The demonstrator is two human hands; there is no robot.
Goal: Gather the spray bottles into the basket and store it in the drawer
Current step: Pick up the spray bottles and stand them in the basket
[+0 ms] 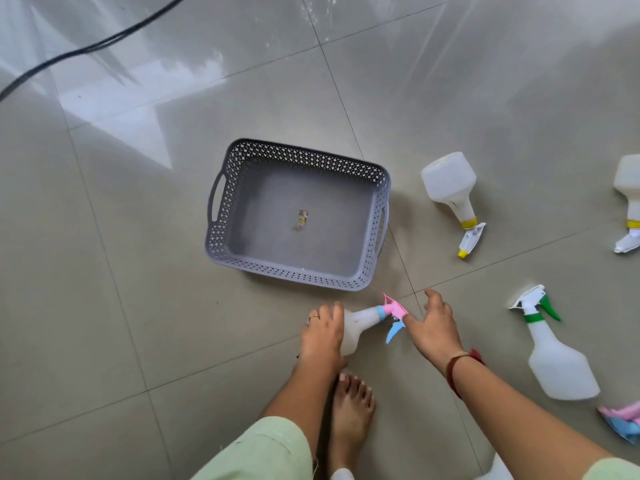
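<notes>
Left hand (323,332) fingers clamp round the body of the pink-nozzled spray bottle (358,323), just beside the grey basket (304,154); right hand (433,325) fingers spread apart at its nozzle.

The basket (294,273) sits on the floor (138,306) in the middle, with a small scrap (302,219) in it and a cable (86,50) well behind it to the left. Just before the basket's near right corner is the near bottle (358,325), its body held in the left grip (323,332) and its spray head just beside the right grip (433,323), a foot (349,410) before them. Right of the basket lie the second bottle (450,185) and, at the right edge, the third bottle (628,188); the fourth bottle (554,358) lies nearer, right of the right grip.
</notes>
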